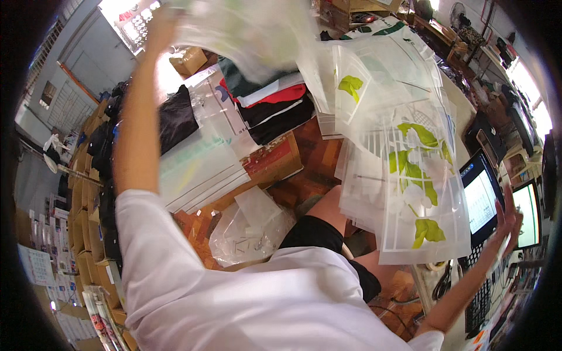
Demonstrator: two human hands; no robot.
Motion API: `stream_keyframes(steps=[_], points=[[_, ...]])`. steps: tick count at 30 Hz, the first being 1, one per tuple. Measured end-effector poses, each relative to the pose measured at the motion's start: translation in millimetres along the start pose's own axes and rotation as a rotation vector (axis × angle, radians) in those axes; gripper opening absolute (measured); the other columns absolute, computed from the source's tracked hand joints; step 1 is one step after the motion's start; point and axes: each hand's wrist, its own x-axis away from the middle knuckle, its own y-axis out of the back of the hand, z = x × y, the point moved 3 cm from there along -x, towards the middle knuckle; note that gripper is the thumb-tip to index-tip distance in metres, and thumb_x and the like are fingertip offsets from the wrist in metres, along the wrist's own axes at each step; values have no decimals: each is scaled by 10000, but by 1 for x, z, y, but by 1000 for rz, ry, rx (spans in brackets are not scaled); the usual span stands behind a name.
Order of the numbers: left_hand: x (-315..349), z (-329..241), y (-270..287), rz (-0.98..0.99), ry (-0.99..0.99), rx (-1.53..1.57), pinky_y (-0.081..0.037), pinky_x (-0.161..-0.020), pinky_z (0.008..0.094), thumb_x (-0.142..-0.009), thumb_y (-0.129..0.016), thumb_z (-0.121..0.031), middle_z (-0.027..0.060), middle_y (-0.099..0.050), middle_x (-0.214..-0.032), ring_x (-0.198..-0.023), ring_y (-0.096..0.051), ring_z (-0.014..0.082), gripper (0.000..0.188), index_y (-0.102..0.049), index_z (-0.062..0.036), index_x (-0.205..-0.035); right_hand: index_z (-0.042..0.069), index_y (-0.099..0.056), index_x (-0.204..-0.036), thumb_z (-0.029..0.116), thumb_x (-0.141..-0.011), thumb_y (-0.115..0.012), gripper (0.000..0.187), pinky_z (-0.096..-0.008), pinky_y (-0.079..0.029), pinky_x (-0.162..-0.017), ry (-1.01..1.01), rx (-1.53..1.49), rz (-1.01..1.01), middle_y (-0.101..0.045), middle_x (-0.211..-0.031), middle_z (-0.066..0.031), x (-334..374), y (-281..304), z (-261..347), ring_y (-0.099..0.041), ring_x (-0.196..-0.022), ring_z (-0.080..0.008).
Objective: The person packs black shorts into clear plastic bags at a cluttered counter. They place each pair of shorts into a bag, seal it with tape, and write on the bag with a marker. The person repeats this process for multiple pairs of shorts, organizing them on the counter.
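**Clear printed bags held up overhead**

Leaning over a wooden floor [319, 158] crowded with stock, white-sleeved arms spread wide. Sprawling from twelve to four o'clock: a fanned heap of clear plastic bags [410, 175] printed with green leaves and white lines, overlapping one another, lower edge hanging near the bent knees. Lying at nine o'clock of the heap: a flatter stack of pale sheets [199, 169], resting against a brown cardboard box [272, 158]. Piling up at eleven o'clock: folded garments [275, 105] in black, red, white and dark green. Glowing at three o'clock: two lit screens [481, 202], side by side, just beyond the heap's right edge. Sitting near the centre, at six o'clock of the box: a crumpled clear bag [254, 231].

Reaching up at eleven o'clock: left hand [161, 26], blurred, gripping the corner of a translucent bag [246, 35] with faint green print, lifted above the garments; how tightly closed, cannot tell. Hovering at three o'clock: right hand [508, 219], fingers spread and palm open, holding nothing, just beside the screens and the heap's lower right corner.
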Motion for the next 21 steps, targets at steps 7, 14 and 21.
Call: stream_keyframes(steps=[7,14,21], points=[[115,22,158,-167,160,-386,-489,-845,448,-939,-551,-325,242,-646,-1078,-977,-632,410,402,-602,-24,-1201,-23,-443,-1361,432,-992,-373,590,-352,-390,-1010,-416,-344,-70,-493,-1337,-125,91,53,-107,-475,-1211,-238],[293,74,76,251,-85,-320,-319,-1078,446,-698,-486,102,140,-608,-1215,-1186,-522,327,543,-605,-43,-1208,-18,-520,-1243,154,-838,-674,467,-309,-467,-835,-69,387,-31,-609,-1003,-141,96,-50,-61,-581,-969,-196],[324,18,70,534,43,-269,-242,-1124,469,-752,-604,-37,131,-503,-1380,-1329,-395,336,588,-527,-102,-1331,63,-387,-776,93,-830,-710,329,-260,-315,-598,19,377,-156,-270,-728,31,87,-49,-47,-280,-706,-103]])
